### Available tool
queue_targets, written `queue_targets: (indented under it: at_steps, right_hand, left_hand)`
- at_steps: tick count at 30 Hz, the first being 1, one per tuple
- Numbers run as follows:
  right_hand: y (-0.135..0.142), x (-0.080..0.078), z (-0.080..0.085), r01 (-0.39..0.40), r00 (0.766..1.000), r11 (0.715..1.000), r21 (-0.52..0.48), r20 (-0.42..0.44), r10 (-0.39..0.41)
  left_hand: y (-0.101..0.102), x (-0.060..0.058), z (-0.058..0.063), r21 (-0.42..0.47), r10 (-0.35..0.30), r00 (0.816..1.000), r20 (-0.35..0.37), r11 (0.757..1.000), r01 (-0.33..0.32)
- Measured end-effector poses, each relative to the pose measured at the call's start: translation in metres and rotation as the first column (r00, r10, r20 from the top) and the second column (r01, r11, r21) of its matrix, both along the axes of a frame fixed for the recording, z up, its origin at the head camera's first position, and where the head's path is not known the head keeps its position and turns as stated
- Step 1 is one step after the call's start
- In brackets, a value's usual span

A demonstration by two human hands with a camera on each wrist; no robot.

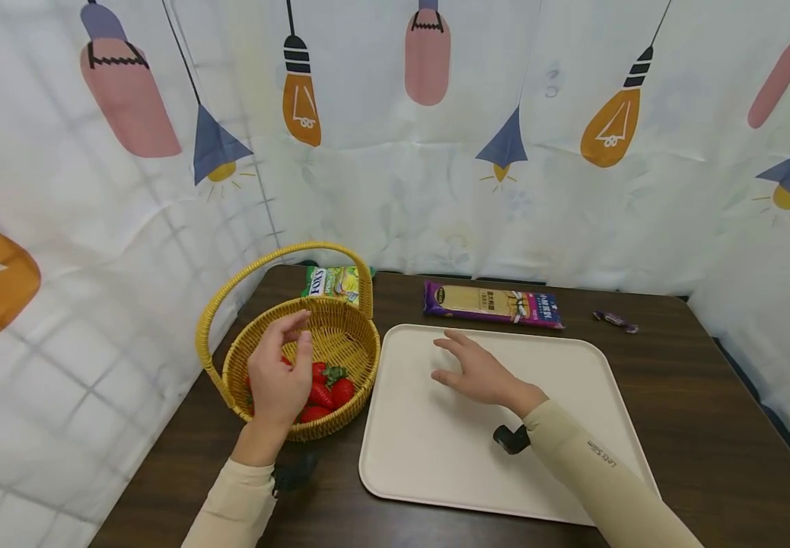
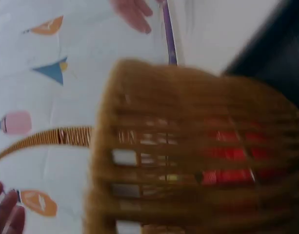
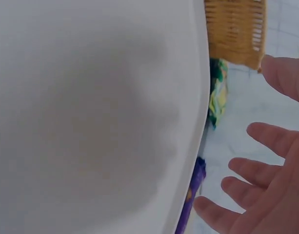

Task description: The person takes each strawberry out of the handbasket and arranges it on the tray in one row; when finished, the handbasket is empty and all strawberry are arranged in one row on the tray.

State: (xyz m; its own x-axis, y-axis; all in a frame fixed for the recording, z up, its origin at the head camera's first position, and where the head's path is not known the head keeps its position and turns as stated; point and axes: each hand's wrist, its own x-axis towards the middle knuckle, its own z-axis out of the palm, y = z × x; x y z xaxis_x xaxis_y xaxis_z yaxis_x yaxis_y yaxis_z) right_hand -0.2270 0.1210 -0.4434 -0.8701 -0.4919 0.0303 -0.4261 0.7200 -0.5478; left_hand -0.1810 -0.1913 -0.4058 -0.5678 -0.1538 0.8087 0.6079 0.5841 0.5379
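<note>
A yellow woven basket [image 1: 350, 335] with a tall arched handle stands at the left of the table, several red strawberries [image 1: 342, 391] lying in its bottom. Over the basket's near-left side hovers my left hand [image 1: 278, 384], its fingers loosely bent and nothing in them; it hides some of the strawberries. My right hand [image 1: 480, 373] is above the white tray [image 1: 429, 457], fingers spread and holding nothing. In the right wrist view, the fingers [image 3: 271, 139] look relaxed and apart from each other. Blur softens the basket's weave [image 2: 169, 97] in the left wrist view.
Behind the basket lies a green FOX'S candy bag [image 1: 333, 283], partly hidden by the handle. A purple pasta packet [image 1: 491, 303] lies beyond the tray's far edge. To its right is a small purple wrapped candy [image 1: 616, 321]. A printed curtain [image 1: 395, 198] hangs behind the dark table [image 1: 710, 426].
</note>
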Motion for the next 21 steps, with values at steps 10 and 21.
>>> queue_targets:
  at_steps: [10,21]
  right_hand:
    - [-0.029,0.007,-0.012,0.025,0.999,0.963,-0.269,-0.035,-0.036]
    - [-0.048,0.009,-0.008,0.107,0.990,0.867,-0.488,0.133,-0.047]
  left_hand:
    - [-0.009,0.020,0.015,0.419,0.249,0.905,-0.345,0.903,-0.089]
    - [-0.023,0.020,0.002,0.588,0.440,0.847,-0.297,0.783,-0.201]
